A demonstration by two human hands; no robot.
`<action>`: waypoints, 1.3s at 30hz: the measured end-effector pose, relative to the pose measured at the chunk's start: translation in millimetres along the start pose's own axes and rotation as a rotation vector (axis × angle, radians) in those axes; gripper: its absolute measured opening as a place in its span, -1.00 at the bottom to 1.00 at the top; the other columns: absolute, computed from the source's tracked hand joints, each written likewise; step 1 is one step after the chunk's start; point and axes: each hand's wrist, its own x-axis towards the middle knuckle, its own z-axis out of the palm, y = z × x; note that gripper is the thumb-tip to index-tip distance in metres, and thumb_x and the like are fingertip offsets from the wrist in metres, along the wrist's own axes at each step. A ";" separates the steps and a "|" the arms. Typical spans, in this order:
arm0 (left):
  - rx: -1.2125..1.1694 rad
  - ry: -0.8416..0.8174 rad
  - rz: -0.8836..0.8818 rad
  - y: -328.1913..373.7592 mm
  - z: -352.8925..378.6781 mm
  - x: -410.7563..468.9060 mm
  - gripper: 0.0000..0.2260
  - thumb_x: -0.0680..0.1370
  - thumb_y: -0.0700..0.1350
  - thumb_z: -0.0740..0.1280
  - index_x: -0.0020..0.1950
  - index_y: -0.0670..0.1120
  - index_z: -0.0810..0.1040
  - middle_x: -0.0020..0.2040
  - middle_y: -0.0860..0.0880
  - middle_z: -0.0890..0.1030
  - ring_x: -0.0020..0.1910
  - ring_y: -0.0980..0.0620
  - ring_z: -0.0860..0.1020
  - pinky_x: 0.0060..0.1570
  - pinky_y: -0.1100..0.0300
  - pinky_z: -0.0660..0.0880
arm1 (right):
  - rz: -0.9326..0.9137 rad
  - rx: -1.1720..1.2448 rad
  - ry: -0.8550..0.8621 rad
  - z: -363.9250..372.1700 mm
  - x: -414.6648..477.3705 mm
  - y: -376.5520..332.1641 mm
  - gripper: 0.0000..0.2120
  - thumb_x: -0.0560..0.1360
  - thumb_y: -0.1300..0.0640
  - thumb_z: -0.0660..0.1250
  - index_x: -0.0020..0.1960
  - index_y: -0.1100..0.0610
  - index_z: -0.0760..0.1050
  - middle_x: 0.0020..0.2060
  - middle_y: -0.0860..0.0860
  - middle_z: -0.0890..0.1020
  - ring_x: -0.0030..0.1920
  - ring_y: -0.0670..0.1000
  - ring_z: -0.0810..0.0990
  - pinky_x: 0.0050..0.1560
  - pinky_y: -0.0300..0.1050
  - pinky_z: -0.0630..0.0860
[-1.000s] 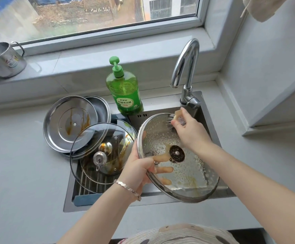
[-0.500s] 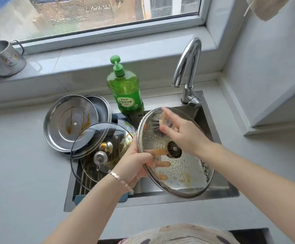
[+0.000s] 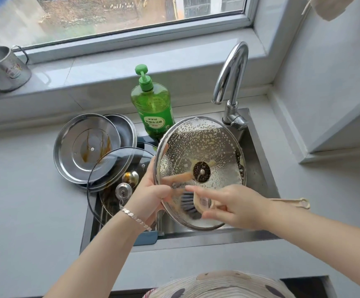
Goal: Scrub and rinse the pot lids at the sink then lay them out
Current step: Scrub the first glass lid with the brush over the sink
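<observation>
Step in hand: scrub, underside of the soapy glass lid (image 3: 198,147). The lid is held tilted over the sink (image 3: 255,175), inner face turned toward the camera. Foam is spread over most of it, and the dark knob plate is seen at its middle.

Left hand (image 3: 151,198): the rim is gripped at the lid's 9 o'clock, thumb laid on the near face, fingers curled behind and seen through the glass. Right hand (image 3: 235,207): the brush (image 3: 190,204) is grasped at its head, fingers curled round it, index stretched forward. The bristles are pressed on the glass at about 6 o'clock, just inside the rim.

Progress is judged early: one lid in work, not yet rinsed. A stained steel lid (image 3: 86,147) lies at the sink's 10 o'clock, brown streaks uncleaned. A second glass lid (image 3: 114,166) leans at 9 o'clock, partly over it and partly over the sink. No water is seen at the tap (image 3: 232,69), 1 o'clock.

To be done well:
- Rim to be followed all round, with the lid turned in the left hand rather than the brush over-reached.
- Brownish film near the lid's 3 o'clock edge and round the knob plate to be given extra passes.
- Grip is soapy, so slip is likely. Lid to be held low over the basin, clear of the spout.
- Brush pressure to be backed by the fingers behind the glass.

Soap bottle (image 3: 155,110) at 12 o'clock, if foam thins.
</observation>
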 end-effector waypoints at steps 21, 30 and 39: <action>-0.012 0.125 -0.028 3.7 -12.8 -2.3 -0.13 0.35 -0.59 -0.01 0.43 0.23 0.17 0.05 -0.32 0.61 -0.09 -0.32 0.62 -0.27 -0.30 0.51 | 0.218 -0.082 0.003 -9.8 -1.9 35.7 -0.45 0.56 -0.15 0.15 0.46 -0.31 -0.03 -0.53 -0.14 0.34 -0.49 -0.14 0.31 -0.39 -0.24 0.29; -0.014 0.117 -0.034 1.9 -13.0 -2.2 -0.12 0.31 -0.58 0.04 0.39 0.24 0.20 0.04 -0.32 0.62 -0.10 -0.34 0.61 -0.31 -0.31 0.50 | 0.329 -0.099 -0.065 -11.2 -12.2 52.5 -0.47 0.56 -0.13 0.17 0.46 -0.30 0.05 -0.56 -0.11 0.37 -0.49 -0.14 0.32 -0.41 -0.27 0.24; -0.013 0.135 -0.033 2.4 -14.0 -1.4 -0.15 0.37 -0.61 -0.07 0.37 0.23 0.22 0.05 -0.33 0.61 -0.11 -0.33 0.62 -0.29 -0.33 0.49 | 0.309 0.045 -0.076 -5.9 -18.9 47.5 -0.50 0.56 -0.08 0.21 0.36 -0.41 0.05 -0.61 -0.15 0.38 -0.50 -0.10 0.34 -0.42 -0.27 0.23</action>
